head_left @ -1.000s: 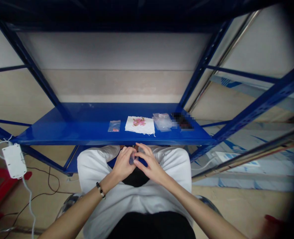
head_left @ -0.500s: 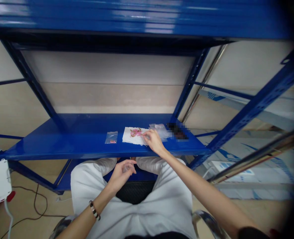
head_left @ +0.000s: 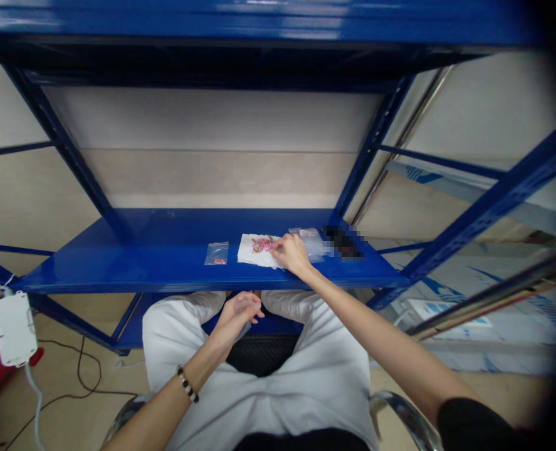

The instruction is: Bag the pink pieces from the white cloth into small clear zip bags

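White cloth (head_left: 254,252) with a pink beaded-looking cluster on it lies flat on the blue steel shelf (head_left: 118,275), near the front edge. Left to right: white plastic box (head_left: 13,329) hanging by its cable beside the rack upright. Left hand (head_left: 237,316) low over the white trousers (head_left: 174,338), below the shelf, fingers curled together around a clear plastic piece (head_left: 244,329) (too thin and hidden to identify); beaded bracelet (head_left: 187,383) on that wrist. On the shelf, small zip bag (head_left: 216,254) with pink bits inside, just left of the cloth. Right hand (head_left: 293,254) on the cloth's right part, fingers bunched downward; pinch unclear. Clear plastic bag (head_left: 313,244) just beyond, touching the cloth. Pixelated dark object (head_left: 343,243) next along.
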A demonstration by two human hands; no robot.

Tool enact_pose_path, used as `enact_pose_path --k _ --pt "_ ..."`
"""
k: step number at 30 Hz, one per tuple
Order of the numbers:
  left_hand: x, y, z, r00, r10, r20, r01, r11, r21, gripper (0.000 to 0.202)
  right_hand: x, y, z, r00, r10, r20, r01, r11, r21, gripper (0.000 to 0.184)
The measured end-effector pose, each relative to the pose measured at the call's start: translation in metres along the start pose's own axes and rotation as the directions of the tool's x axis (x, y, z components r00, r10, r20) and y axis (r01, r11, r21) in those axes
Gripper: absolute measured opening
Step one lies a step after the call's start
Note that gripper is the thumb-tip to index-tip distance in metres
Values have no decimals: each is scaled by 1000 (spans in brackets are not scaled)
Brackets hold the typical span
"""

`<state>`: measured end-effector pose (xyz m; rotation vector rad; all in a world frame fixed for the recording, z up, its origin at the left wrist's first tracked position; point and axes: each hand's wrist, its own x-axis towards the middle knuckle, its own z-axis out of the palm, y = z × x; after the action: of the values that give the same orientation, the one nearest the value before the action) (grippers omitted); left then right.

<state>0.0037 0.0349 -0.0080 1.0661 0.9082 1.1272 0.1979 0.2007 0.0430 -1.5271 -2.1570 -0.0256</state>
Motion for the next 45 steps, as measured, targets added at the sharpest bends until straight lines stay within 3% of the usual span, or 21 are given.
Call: enact_pose_path --k 6,12,16,21,25,28,32,38,41,45 --pt "-1 6 2 998 -29 -52 26 998 -58 36 2 3 -5 1000 27 -12 -25 993 115 15" --pt "-6 13 5 997 -61 43 63 996 -59 33 -17 8 -23 994 30 -105 10 931 364 18" --pt "-6 9 5 994 -57 91 58 998 -5 35 -50 -13 -34 998 53 -32 -26 831 556 21" --pt "-5 2 6 990 -71 121 57 992 116 27 -98 -53 -32 994 -35 102 -51 676 735 21" --pt "-5 -3 9 984 -21 174 4 996 93 37 -121 -71 -27 976 -165 142 -7 631 776 19" --pt "-6 -3 11 980 -36 194 29 999 36 46 -127 -73 -25 971 -203 129 28 631 775 18" --pt "-9 2 10 959 -127 255 124 992 25 31 -127 -72 -25 967 -220 127 41 627 778 19" --pt "-15 8 13 940 -137 312 186 973 -134 25 -117 -69 -33 985 -138 106 -5 586 811 27" --pt "-15 5 14 950 -150 276 202 964 -173 23 -97 -56 -34 994 -67 84 -24 624 781 25" --pt "-8 12 8 969 -93 231 126 983 -135 25 -48 -23 -26 999 13 -39 18 721 693 25"
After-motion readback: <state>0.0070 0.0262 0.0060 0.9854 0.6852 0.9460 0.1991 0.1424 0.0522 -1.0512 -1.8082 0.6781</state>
